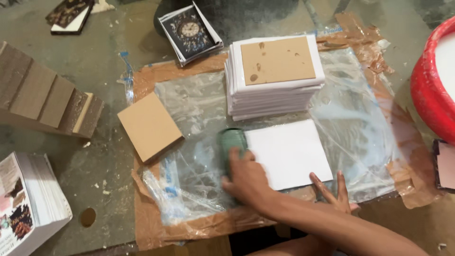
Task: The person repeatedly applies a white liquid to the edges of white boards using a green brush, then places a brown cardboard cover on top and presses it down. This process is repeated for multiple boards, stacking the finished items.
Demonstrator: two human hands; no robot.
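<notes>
The right hand [246, 178] is crossing over the other forearm and gripping a green roller [232, 142], fingers curled over its top, at the left edge of a white paper sheet [289, 154]. The roller's soft, blurred outline suggests it is moving along that edge. The left hand [332, 189] is lying flat at the sheet's near right corner, fingers spread and pressed down, apparently pinning the sheet so it is not sliding under the roller.

The sheet is lying on a clear plastic film [199, 104] that is taped over brown kraft paper [151, 76] on the table [95, 57]. The film is looking smeared and wet, so it is probably serving as a wipeable surface that is keeping paste off the table.

Just behind the sheet, a stack of white sheets [272, 97] is standing within easy reach, with a brown board [277, 60] lying on top, perhaps weighing it down. A second brown board [149, 125] is resting at an angle on the film's left edge, apart from the roller. A red tub [429, 90] holding something white is sitting at the right edge of the view.

Farther left, a fanned row of brown boards [47, 99] is leaning like steps, and a pile of printed sheets [28, 204] is sitting at the near left corner. A small pile of clock prints [189, 32] is lying behind the film.
</notes>
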